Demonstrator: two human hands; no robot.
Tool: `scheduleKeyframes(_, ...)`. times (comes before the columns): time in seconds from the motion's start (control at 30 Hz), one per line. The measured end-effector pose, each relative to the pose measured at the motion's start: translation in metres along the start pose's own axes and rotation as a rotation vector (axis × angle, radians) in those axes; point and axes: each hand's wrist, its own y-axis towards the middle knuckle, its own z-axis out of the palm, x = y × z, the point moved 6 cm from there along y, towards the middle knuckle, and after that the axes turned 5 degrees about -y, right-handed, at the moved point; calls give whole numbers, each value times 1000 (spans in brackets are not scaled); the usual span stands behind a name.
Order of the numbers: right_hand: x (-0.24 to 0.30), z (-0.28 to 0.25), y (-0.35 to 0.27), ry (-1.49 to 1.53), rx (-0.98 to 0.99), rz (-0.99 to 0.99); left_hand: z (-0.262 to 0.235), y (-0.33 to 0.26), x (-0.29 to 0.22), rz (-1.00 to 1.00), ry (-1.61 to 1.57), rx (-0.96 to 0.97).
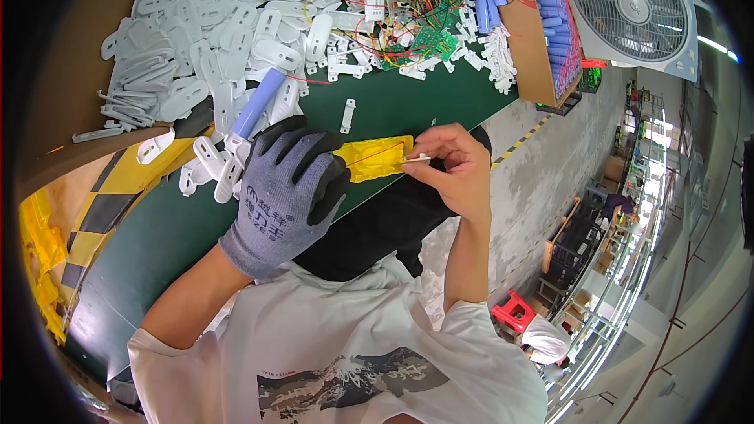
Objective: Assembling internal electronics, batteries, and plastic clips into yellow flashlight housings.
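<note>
My left hand (287,180), in a grey knit glove with dark fingertips, grips the left end of a yellow plastic housing (373,159). A thin red wire runs along the inside of the housing. At its right end my bare right hand (459,169) pinches a small white plastic piece (418,159) between thumb and fingers. Just beyond the gloved hand a blue cylindrical battery cell (261,102) slants upward, its lower end near white parts; a red wire trails from its top. One small white bracket (348,116) lies on the green tabletop (393,98) beyond the housing.
White plastic covers (212,31) are heaped at the far left. Wires and green circuit boards (434,43) lie at the back, beside a cardboard box (530,31) of blue cells. A fan (632,6) stands far right. More yellow housings (43,255) sit at left. Another person (546,341) is at lower right.
</note>
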Motion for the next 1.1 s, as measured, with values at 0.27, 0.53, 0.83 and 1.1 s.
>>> scheduleKeyframes(0.27,-3,-8,-2,-203,48,-33,2,-2,1,48,7,9)
scheduleKeyframes(0.53,-2,-2,6,-240,-22,-72,2,-5,4,43,13,13)
scheduleKeyframes(0.83,4,-4,4,-263,-46,126,-1,2,-9,57,13,-24)
scheduleKeyframes(1.1,6,3,5,-237,50,107,2,-6,-5,97,70,-7)
